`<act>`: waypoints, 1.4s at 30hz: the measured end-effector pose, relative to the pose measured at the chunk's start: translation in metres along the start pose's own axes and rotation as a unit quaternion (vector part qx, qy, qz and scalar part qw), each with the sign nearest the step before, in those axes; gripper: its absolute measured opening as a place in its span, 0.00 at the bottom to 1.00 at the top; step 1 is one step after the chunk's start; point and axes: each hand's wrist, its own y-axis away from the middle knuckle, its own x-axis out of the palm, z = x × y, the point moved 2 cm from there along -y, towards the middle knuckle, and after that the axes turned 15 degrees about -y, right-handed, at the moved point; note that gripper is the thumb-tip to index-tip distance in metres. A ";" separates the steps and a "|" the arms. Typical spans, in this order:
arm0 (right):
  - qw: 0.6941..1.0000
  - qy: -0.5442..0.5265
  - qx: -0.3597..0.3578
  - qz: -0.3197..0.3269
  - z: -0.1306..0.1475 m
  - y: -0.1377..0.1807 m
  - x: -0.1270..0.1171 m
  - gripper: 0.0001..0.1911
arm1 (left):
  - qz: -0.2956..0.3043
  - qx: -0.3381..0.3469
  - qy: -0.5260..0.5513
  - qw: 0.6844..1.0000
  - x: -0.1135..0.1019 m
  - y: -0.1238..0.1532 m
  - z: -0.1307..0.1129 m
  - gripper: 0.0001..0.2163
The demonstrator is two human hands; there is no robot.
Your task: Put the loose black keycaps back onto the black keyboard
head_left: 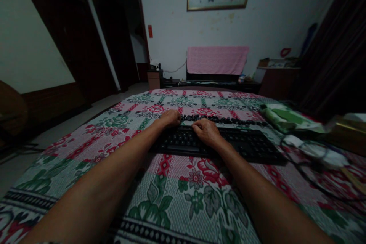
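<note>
A black keyboard [251, 145] lies on the flowered tablecloth in front of me. Behind its back edge stretches a row of small black pieces that look like loose keycaps [223, 120]. My left hand [170, 117] is closed, with its fingers curled at the left end of that row, just above the keyboard's back edge. Over the middle of the keyboard is my right hand [207, 130], its thumb and fingers pressed together near the upper keys. What either hand holds, if anything, is too small or hidden to make out.
The patterned tablecloth [197, 190] covers the table. To the right lie a green and white package [288, 117], a white bundle [317, 150] and a dark cable [303, 175]. At the far wall, a pink cloth [217, 60] hangs over a dark screen-like object.
</note>
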 end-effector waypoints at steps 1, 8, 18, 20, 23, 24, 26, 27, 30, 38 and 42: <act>1.000 -0.002 0.000 -0.002 0.001 0.000 -0.001 0.14 | -0.010 0.002 0.001 1.000 -0.002 0.002 -0.001 0.11; 0.996 -0.074 -0.012 0.044 -0.001 0.000 -0.008 0.12 | -0.095 0.037 0.047 0.994 -0.015 0.031 -0.007 0.12; 0.972 -0.225 0.011 0.063 0.017 -0.005 -0.020 0.12 | -0.170 0.045 0.165 0.970 -0.026 0.070 -0.007 0.11; 0.980 -0.177 0.021 0.085 0.019 -0.003 -0.021 0.10 | -0.159 0.046 0.151 0.974 -0.026 0.071 -0.009 0.10; 0.977 -0.185 0.027 0.106 0.019 0.000 -0.016 0.10 | -0.145 0.046 0.135 0.979 -0.024 0.071 -0.012 0.11; 0.969 -0.218 0.028 0.109 0.019 0.000 -0.014 0.11 | -0.147 0.047 0.132 0.979 -0.024 0.071 -0.012 0.11; 0.951 -0.287 0.044 0.110 0.020 0.000 -0.011 0.13 | -0.159 0.049 0.128 0.978 -0.025 0.071 -0.013 0.11; 0.943 -0.310 0.062 0.102 0.020 0.000 -0.010 0.14 | -0.166 0.050 0.127 0.977 -0.026 0.071 -0.014 0.11; 0.927 -0.350 0.120 0.063 0.025 -0.002 -0.012 0.16 | -0.184 0.061 0.119 0.974 -0.030 0.070 -0.015 0.10; 0.897 -0.405 0.154 0.093 0.030 0.000 -0.019 0.14 | -0.183 0.107 0.135 0.968 -0.037 0.074 -0.021 0.10; 0.882 -0.430 0.171 0.083 0.025 -0.001 -0.018 0.12 | -0.147 0.104 0.231 0.956 -0.036 0.075 -0.013 0.11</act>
